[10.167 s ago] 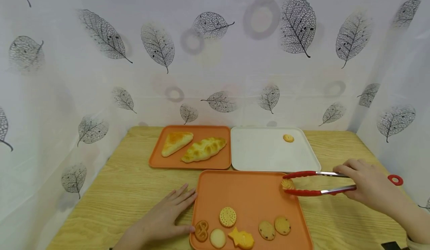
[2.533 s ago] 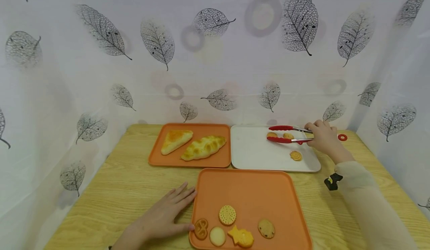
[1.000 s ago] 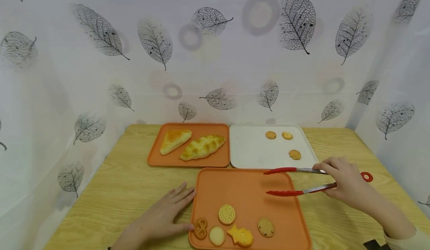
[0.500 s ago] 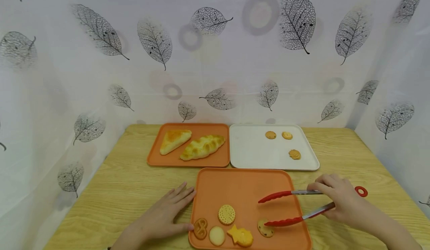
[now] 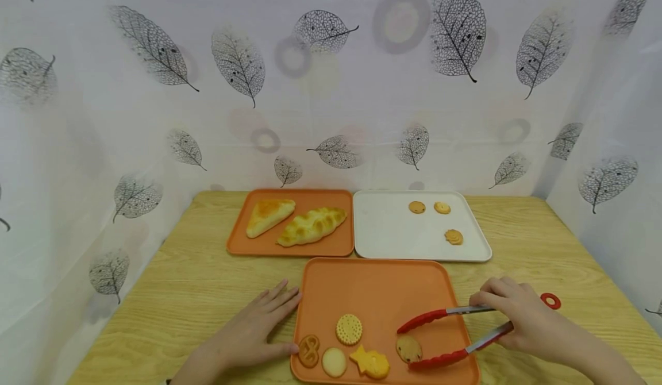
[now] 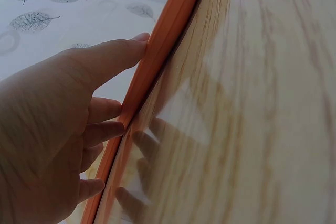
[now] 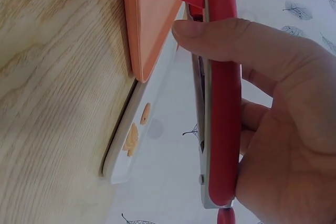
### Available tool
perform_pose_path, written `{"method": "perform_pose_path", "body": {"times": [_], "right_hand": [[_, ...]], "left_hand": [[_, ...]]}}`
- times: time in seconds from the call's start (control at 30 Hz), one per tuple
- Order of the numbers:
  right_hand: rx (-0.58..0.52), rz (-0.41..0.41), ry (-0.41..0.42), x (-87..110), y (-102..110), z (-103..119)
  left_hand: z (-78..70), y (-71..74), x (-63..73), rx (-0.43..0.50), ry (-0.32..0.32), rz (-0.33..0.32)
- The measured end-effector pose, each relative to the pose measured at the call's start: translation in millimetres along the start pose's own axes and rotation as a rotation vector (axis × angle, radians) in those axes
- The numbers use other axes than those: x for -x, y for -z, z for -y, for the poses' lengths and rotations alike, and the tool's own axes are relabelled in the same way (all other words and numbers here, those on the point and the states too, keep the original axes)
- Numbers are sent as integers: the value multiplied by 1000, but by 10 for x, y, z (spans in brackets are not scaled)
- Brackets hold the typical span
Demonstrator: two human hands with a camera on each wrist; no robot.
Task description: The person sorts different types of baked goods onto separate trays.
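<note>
In the head view my right hand (image 5: 527, 316) grips red-tipped metal tongs (image 5: 437, 361) by the handles. Their spread tips lie on either side of a speckled cookie (image 5: 409, 349) at the right of the near orange tray (image 5: 383, 287). The right wrist view shows thumb and fingers around the red handle (image 7: 223, 129). My left hand (image 5: 253, 333) rests with straight fingers at that tray's left edge, fingertips against the orange rim (image 6: 163, 40) in the left wrist view. Left of the speckled cookie lie a fish-shaped cookie (image 5: 370, 363), a plain round one (image 5: 334, 362), a dotted one (image 5: 349, 330) and a pretzel (image 5: 309, 351).
Behind stands a white tray (image 5: 383, 224) holding a speckled cookie (image 5: 416, 207), a small round cookie (image 5: 442, 208) and a swirled one (image 5: 454, 237). Beside it, a second orange tray (image 5: 238, 241) bears a triangular pastry (image 5: 270, 217) and a braided bread (image 5: 312, 227). A leaf-print curtain (image 5: 331, 97) encloses the table.
A swirled cookie and a speckled cookie have gone from the near tray to the white tray. The right hand has since brought the tongs back and lowered them around the remaining speckled cookie.
</note>
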State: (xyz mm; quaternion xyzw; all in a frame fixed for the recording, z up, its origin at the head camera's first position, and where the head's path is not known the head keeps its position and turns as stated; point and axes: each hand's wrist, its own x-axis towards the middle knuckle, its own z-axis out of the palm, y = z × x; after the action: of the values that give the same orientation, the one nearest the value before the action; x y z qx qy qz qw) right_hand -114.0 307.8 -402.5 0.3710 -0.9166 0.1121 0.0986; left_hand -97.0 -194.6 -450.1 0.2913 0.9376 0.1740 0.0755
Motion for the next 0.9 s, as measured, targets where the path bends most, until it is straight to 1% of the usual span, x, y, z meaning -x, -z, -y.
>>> {"method": "perform_pose_path", "body": {"times": [0.13,0.57,0.9], "right_hand": [[2,15,-3,-23,7,5],[42,-33,15,-84,8,-25],[72,-113,24,-178,30,-75]], "left_hand": [[1,1,-6,5,-4,-4],[-19,32,-13,1,-12,-5],[-21,27,-12,0,-8,0]]}}
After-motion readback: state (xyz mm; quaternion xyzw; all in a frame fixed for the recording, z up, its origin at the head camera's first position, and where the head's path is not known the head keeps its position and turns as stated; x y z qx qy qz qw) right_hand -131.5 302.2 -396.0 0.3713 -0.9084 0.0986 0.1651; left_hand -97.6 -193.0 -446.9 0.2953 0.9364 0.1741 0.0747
